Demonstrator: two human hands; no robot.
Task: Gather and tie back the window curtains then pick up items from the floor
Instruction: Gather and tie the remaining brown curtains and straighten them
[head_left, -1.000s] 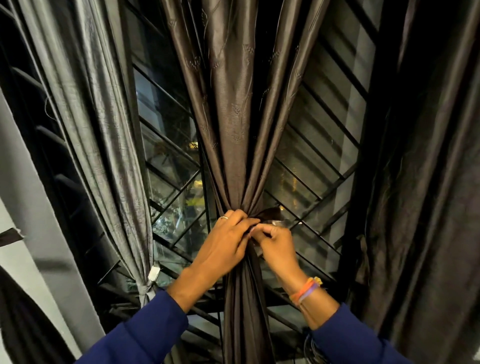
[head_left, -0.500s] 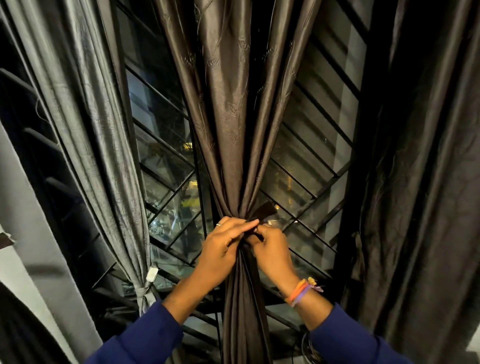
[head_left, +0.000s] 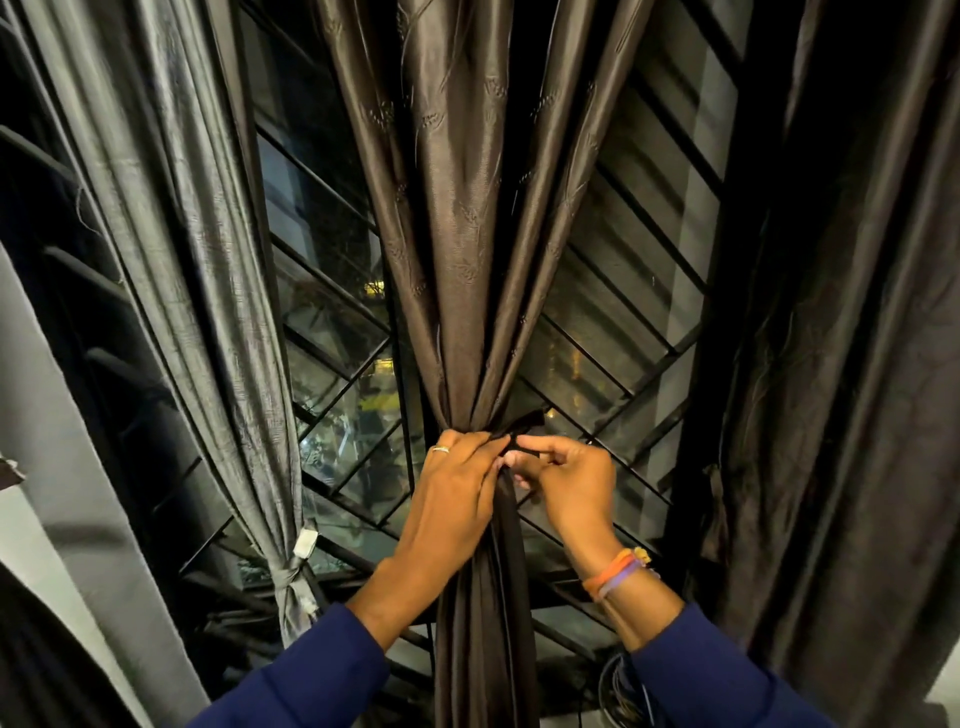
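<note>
Left hand (head_left: 457, 499) clasps the gathered brown curtain (head_left: 467, 260) at its waist while right hand (head_left: 566, 478) pinches the dark tie (head_left: 519, 434) beside it; the tie should be drawn snug before release.

Both my arms reach up and forward in dark blue sleeves, wrists bare. My left hand (head_left: 457, 499) lies with its back toward me, fingers stretched rightward and pressed close together, a ring on one finger, the fingertips meeting those of my other hand. My right hand (head_left: 569, 480) is curled, thumb and forefinger pinched together at the tips, the other fingers tucked under. Orange and purple bands circle my right wrist. The two hands touch at the fingertips.
</note>
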